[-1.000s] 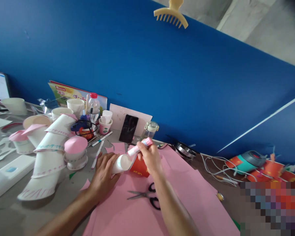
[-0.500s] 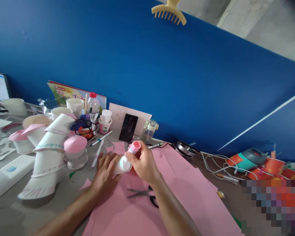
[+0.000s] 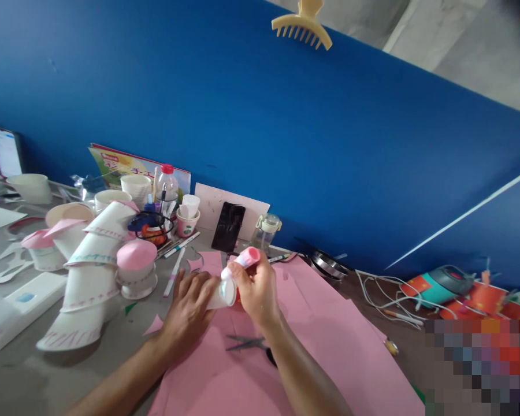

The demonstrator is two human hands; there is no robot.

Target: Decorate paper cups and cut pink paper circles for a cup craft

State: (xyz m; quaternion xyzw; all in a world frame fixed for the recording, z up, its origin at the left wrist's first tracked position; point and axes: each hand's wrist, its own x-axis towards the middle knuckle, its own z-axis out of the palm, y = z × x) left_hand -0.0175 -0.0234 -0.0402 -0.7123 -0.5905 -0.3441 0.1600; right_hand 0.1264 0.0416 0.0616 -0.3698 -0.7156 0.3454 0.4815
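My left hand [image 3: 190, 303] is wrapped round a small white paper cup [image 3: 226, 293], tipped on its side with its round end toward the right. In my right hand [image 3: 260, 296] is a glue stick [image 3: 247, 257] with a pink end pointing up and right. Its white lower end meets or nearly meets the upper edge of the cup; exact contact is hard to see. Beneath both hands lie large pink paper sheets [image 3: 329, 346]. Open scissors [image 3: 245, 343] rest on them, their handles partly hidden by my right forearm.
To the left stand a curved stack of decorated paper cups [image 3: 89, 283] and a pink-topped cup [image 3: 136, 255]. Behind are a leaning black phone [image 3: 228, 226], a glass jar [image 3: 265, 231] and a red-capped bottle [image 3: 167, 185]. White cables [image 3: 372, 297] and a roll of tape [image 3: 327, 263] lie rightward.
The glue stick has tilted further to the right and shifted along the cup's edge with my right hand. My left hand keeps hold of the cup. The view has shifted slightly.
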